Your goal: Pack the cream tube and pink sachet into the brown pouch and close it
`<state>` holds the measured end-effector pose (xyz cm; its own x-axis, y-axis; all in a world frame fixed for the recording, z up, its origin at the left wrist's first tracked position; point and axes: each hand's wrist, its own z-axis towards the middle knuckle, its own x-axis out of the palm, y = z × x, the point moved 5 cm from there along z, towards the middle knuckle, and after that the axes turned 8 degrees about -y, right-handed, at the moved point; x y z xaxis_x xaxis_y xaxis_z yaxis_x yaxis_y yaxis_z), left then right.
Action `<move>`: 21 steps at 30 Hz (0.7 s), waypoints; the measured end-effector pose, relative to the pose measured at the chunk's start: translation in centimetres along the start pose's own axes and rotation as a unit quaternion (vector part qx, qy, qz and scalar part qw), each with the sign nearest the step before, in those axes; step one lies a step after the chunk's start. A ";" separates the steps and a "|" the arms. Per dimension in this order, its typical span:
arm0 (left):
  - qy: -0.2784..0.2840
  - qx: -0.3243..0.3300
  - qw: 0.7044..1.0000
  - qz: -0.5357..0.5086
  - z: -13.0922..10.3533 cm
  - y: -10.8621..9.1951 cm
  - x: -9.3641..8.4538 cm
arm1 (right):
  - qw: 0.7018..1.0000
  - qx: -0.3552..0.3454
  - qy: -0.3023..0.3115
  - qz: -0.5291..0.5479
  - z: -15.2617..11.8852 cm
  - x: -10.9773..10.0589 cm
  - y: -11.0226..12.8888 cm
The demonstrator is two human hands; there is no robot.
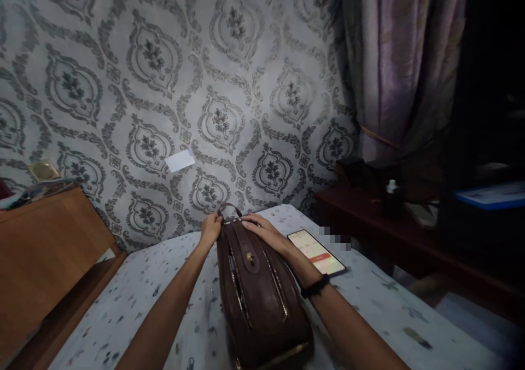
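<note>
A dark brown leather-like backpack (270,315) with gold zips and a small gold clasp lies on the bed, its top handle (230,207) pointing away from me. My left hand (211,229) is closed at the top left corner of the backpack, fingers pinched by the base of the handle; exactly which part they grip is hidden. On the top right side rests my right hand (264,232), fingers stretched out and lying on the leather. The left front zip stands partly apart, with something bluish just showing inside. A dark band (315,287) circles my right wrist.
A lit phone (315,252) lies on the patterned bedsheet (164,288) right of the backpack. Wooden furniture (53,249) stands at the left. Along the right runs a dark red table (353,206) holding a small bottle (392,197). Patterned wallpaper (221,118) covers the wall behind.
</note>
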<state>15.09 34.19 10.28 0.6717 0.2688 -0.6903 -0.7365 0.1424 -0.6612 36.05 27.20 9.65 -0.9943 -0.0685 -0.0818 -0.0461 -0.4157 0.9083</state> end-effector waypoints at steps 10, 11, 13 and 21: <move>-0.061 0.025 0.994 -0.082 -1.8 -0.8 -0.3 | 1.000 0.008 -0.006 0.003 0.3 0.1 -0.8; -0.054 0.022 0.994 -0.093 -1.9 -0.9 -0.3 | 1.000 0.007 -0.005 0.004 0.3 0.1 -0.8; -0.034 0.013 0.993 -0.116 -1.8 -1.1 -0.4 | 1.000 0.005 -0.004 0.006 0.3 0.1 -0.9; 0.101 -0.033 0.987 -0.125 0.7 -3.7 1.1 | 1.000 -0.003 -0.006 0.008 0.1 0.0 -0.7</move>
<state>18.49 34.65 12.19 0.8386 0.0375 -0.5434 -0.5438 0.1168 -0.8311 36.03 27.58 9.05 -0.9959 -0.0650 -0.0632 -0.0301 -0.4205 0.9068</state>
